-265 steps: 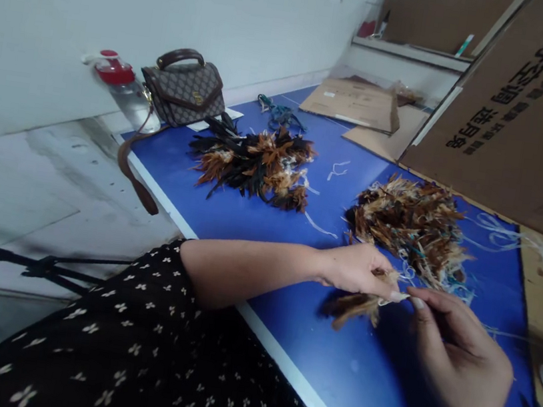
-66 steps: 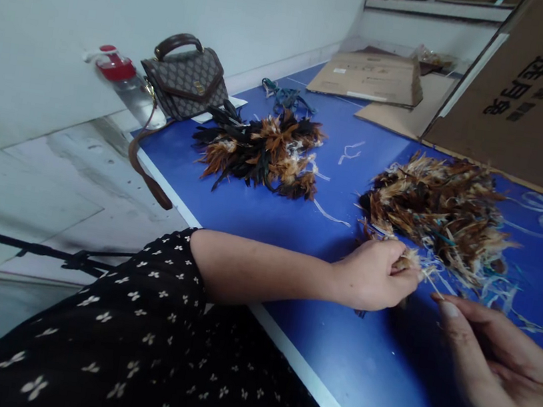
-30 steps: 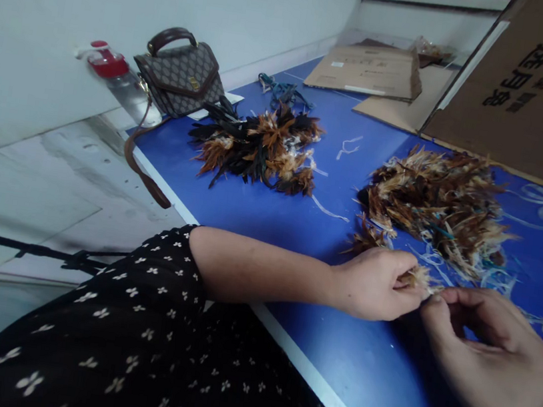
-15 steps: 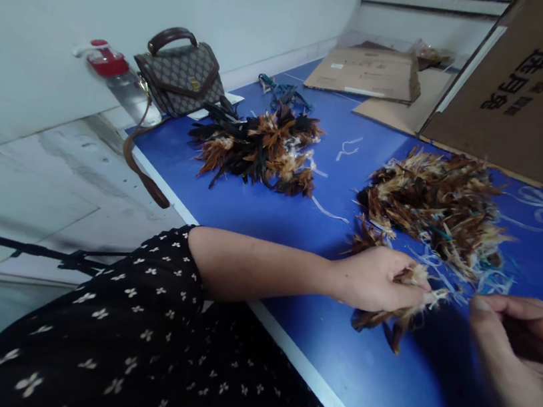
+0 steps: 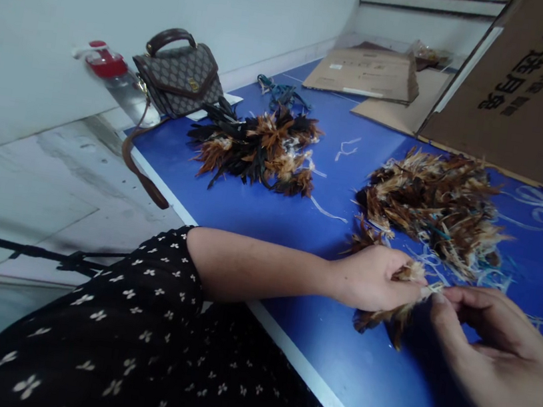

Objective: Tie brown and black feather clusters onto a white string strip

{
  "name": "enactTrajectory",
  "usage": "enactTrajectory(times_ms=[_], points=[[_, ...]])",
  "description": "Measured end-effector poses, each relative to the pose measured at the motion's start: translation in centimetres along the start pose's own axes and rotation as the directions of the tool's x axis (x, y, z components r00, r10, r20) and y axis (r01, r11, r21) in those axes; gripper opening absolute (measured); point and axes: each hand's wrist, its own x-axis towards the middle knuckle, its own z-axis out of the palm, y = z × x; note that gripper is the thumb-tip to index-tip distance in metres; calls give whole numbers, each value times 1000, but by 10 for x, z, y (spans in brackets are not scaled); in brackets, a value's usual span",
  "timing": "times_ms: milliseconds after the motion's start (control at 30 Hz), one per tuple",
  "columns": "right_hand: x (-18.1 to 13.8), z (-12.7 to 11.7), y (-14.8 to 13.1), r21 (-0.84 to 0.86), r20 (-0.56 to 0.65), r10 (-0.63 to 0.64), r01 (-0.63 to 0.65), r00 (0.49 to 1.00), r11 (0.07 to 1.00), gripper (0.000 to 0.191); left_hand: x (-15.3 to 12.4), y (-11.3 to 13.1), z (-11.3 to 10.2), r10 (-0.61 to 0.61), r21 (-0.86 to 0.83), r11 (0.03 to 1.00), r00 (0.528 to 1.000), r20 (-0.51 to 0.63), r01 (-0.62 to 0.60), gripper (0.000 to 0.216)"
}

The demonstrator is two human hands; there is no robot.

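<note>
My left hand [image 5: 379, 279] is closed around a bunch of brown feathers [image 5: 381, 319], whose tips stick out below and behind the fist. Pale quill ends show past its thumb. There my right hand [image 5: 497, 356] pinches with thumb and forefinger at the quill ends [image 5: 434, 290]; it may hold a thin white string, but this is too small to be sure. Just beyond both hands lies a big heap of brown feathers [image 5: 434, 199], with loose white string [image 5: 430, 259] along its near side.
A second pile of black and rust feathers [image 5: 259, 148] lies left on the blue tabletop [image 5: 250, 211]. Behind it are teal strings [image 5: 287, 93], a handbag [image 5: 181, 76] and a red-capped bottle [image 5: 117, 77]. Flattened cardboard [image 5: 365, 72] and a cardboard box [image 5: 523, 97] stand at the back.
My right hand has moved left, from just apart to the quill ends at my left hand. My left hand keeps its hold on the feathers, nearly still.
</note>
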Motion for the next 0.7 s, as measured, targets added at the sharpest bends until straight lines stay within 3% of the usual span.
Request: enactTrajectory(times_ms=[233, 467, 700], points=[[2, 0, -6, 22, 6, -113, 112, 994, 993, 8, 4, -7, 0, 41, 44, 998, 999, 15, -42, 21], [3, -1, -12, 61, -17, -23, 24, 1000, 998, 11, 4, -6, 0, 23, -24, 999, 1000, 21, -23, 21], [6, -3, -11, 83, -42, 76, -72, 996, 994, 12, 4, -7, -3, -27, -111, 993, 983, 181, 48, 27]])
